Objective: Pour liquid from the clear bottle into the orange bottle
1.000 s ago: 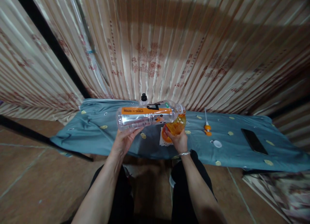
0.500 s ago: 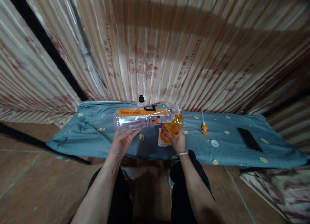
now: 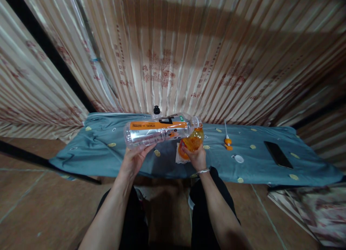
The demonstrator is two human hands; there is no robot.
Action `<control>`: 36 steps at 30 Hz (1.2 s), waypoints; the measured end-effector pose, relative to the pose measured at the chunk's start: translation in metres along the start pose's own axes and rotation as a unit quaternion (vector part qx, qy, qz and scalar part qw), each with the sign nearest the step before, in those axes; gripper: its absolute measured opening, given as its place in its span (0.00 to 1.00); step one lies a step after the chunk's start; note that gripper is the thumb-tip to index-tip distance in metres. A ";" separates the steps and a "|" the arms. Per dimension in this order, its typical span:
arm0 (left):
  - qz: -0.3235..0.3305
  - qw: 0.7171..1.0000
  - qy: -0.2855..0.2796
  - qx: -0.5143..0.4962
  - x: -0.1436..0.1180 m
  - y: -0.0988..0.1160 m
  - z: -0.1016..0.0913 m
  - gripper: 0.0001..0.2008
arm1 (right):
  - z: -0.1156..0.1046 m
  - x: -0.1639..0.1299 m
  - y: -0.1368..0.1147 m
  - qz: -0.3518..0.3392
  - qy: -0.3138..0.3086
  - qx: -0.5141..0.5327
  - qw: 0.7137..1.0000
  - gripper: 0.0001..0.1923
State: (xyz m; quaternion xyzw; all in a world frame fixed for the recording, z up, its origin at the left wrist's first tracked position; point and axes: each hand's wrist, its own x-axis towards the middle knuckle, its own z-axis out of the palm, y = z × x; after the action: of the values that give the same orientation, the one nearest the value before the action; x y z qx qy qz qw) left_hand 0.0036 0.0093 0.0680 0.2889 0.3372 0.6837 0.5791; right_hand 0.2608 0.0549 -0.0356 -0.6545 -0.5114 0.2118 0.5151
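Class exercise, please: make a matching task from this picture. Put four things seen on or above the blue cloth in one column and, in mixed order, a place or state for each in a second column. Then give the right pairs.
1. large clear bottle
2. small orange bottle
3. phone
4. white cap

a. lying flat, far right of the cloth
b. gripped by the right hand
c. held sideways by the left hand
d. loose on the cloth

Pairs: 1-c, 2-b, 3-a, 4-d

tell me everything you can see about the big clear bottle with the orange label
The big clear bottle is see-through plastic with an orange label band along its side and some black print near the neck. It lies almost level in the air above the blue cloth, base to the left, open mouth to the right at the orange bottle. It looks nearly empty. The left hand holds it from below near the base.
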 end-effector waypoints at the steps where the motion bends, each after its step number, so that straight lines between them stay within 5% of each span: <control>1: -0.001 1.000 0.001 0.001 0.000 0.000 0.000 0.36 | 0.000 0.000 0.000 0.001 -0.002 0.001 1.000 0.37; 9: 0.004 1.000 0.007 0.006 -0.002 0.002 0.004 0.40 | -0.002 -0.001 -0.003 0.006 -0.003 -0.006 1.000 0.38; 22: 0.014 1.000 -0.002 -0.004 -0.002 0.000 0.004 0.30 | -0.002 -0.001 -0.004 0.022 0.004 -0.013 1.000 0.35; 36: 0.008 1.000 -0.003 0.002 0.000 0.001 0.003 0.31 | -0.001 0.000 -0.002 0.041 -0.006 -0.036 0.999 0.38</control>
State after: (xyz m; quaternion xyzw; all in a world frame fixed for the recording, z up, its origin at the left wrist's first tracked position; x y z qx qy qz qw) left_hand 0.0059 0.0094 0.0704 0.2947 0.3348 0.6871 0.5735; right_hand 0.2610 0.0544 -0.0331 -0.6917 -0.4942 0.2181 0.4794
